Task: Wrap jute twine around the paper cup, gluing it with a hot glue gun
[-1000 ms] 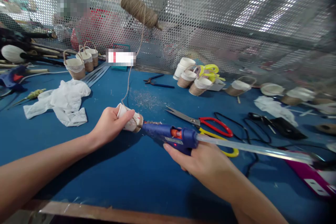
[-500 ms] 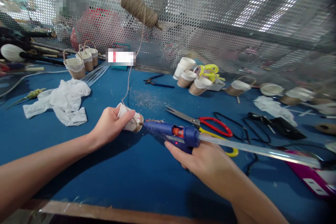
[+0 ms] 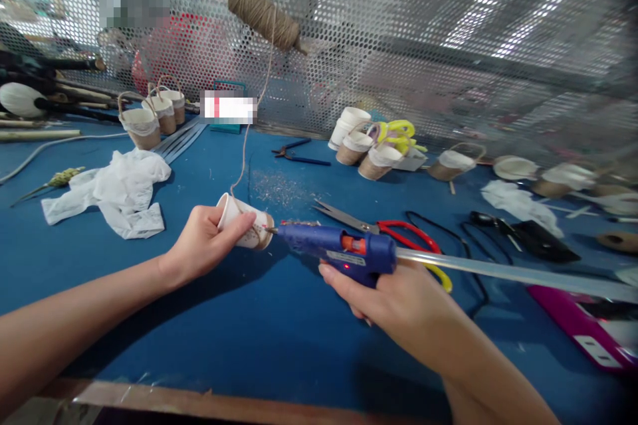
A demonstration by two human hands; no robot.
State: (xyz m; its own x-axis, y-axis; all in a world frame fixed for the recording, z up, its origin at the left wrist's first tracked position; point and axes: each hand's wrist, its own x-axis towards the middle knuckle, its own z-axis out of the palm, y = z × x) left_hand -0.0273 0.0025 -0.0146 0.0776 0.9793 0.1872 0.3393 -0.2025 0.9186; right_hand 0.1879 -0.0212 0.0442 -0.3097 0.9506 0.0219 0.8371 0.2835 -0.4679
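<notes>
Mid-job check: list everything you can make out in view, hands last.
Cup: 1, white with brown twine, front centre
Glue gun: 1, blue, right of the cup
Glue stick: 1, clear, in the gun's rear
Twine spool: 1, brown, upper centre
Scissors: 1, red and yellow handles, behind the gun
Pliers: 1, blue handles, centre back
Handled cups: 3, white and brown, back left
More cups: several, white or white-brown, back right
Yellow bundle: 1, yellow, among those
Crumpled cloths: 2, white, left and right
Sprig: 1, green, far left
Sticks: several, tan and black, far left
Magenta object: 1, magenta, right edge
Table: 1, blue, underneath
Mesh wall: 1, grey, behind
Left hand: 1, bare, gripping the cup
Right hand: 1, bare, gripping the gun
</notes>
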